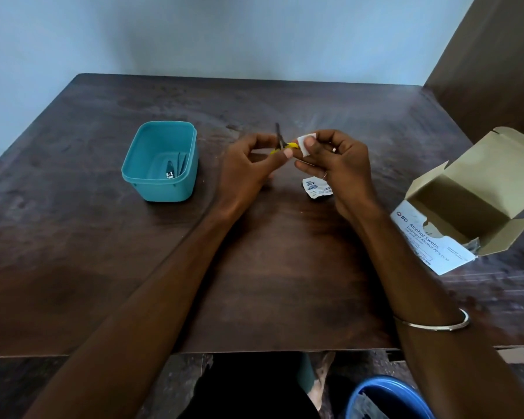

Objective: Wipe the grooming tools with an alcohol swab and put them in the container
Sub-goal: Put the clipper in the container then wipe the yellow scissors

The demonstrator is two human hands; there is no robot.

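Left of centre: teal container (161, 161) on the dark surface (254, 282), already holding a few wiped tools, one looks like a nail clipper (170, 172); the rest too small to name. So I judge the task well along.

Centre: small scissors (280, 143), yellow handles, dark blades pointing up. My left hand (248, 164) pinches them at the handles, above the surface.

Just right: my right hand (330, 158) pinches the white alcohol swab (304, 145) against the yellow handle. Wiping in progress; scissors not yet in the container.

Below the right hand: torn swab wrapper (316, 187).

Right edge: open swab box (466, 207). No other unwiped tools visible.
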